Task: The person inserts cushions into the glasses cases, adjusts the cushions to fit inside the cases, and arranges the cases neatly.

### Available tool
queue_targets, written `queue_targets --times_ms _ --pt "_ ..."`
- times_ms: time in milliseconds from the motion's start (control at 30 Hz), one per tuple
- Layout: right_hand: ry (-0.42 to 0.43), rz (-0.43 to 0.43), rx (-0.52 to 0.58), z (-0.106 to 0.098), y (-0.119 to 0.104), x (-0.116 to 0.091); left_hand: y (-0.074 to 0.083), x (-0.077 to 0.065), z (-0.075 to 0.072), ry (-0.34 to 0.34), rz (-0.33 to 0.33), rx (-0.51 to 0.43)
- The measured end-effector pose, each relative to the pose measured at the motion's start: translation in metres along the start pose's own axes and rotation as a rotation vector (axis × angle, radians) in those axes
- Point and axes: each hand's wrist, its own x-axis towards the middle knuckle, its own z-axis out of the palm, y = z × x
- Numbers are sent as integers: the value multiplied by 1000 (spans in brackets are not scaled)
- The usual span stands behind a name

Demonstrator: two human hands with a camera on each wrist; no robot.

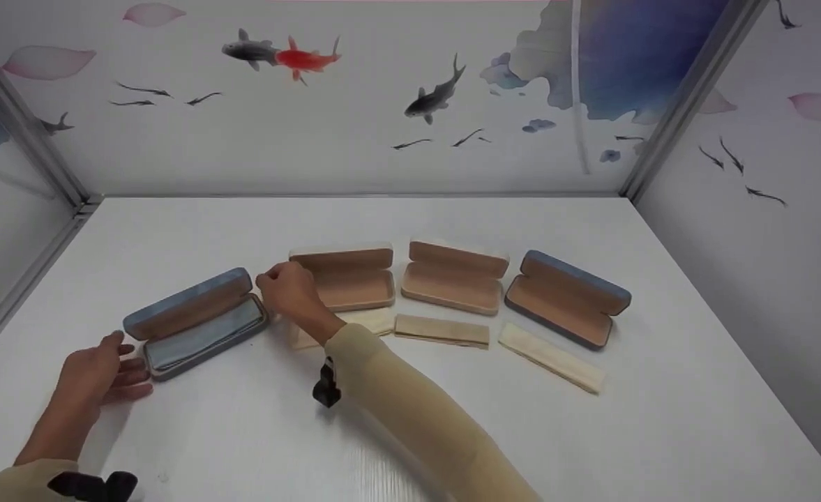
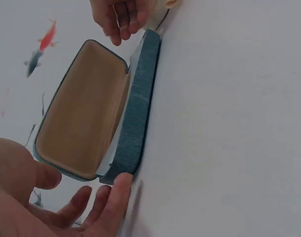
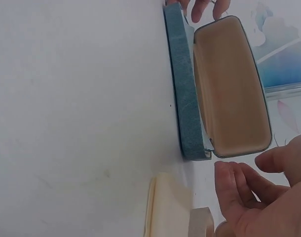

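Flanking the leftmost blue case (image 1: 197,314), the left hand (image 1: 91,373) and right hand (image 1: 291,289) each show a loosely parted, empty grip.

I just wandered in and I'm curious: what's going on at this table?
A person has both hands around an open blue case, which has a folded blue cloth in it. The left hand is at the blue case's left end, the right hand by its right end; neither appears to hold anything. Two pale cases and a second blue one stand open, no cloth visible inside. Folded pale cloths lie in front of them.
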Motion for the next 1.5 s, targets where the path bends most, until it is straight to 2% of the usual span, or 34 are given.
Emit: queue_targets --times_ms 100,233,367,533,667,900,1033,1200,1500 --pt "5 36 6 -1 -6 2 7 0 -7 -93 -36 -61" --pt "-34 100 19 -2 -12 5 13 -1 -12 -174 -67 -96" --pt "-106 160 48 -2 -14 8 17 -1 -14 -209 -74 -65" --pt "-194 209 115 -2 -15 10 22 -1 -16 -256 -87 -99" --pt "-222 222 127 -1 -16 10 28 -2 -15 -293 -81 -110" --pt "-205 202 -8 3 -19 8 32 -5 -14 -284 -61 -15" --pt "-200 189 -20 5 -19 6 31 -5 -15 -263 -54 39" --pt "-195 193 -25 7 -21 6 29 -3 -15 -249 -29 64" --pt "-177 204 -105 5 -28 9 27 2 -17 -262 31 71"
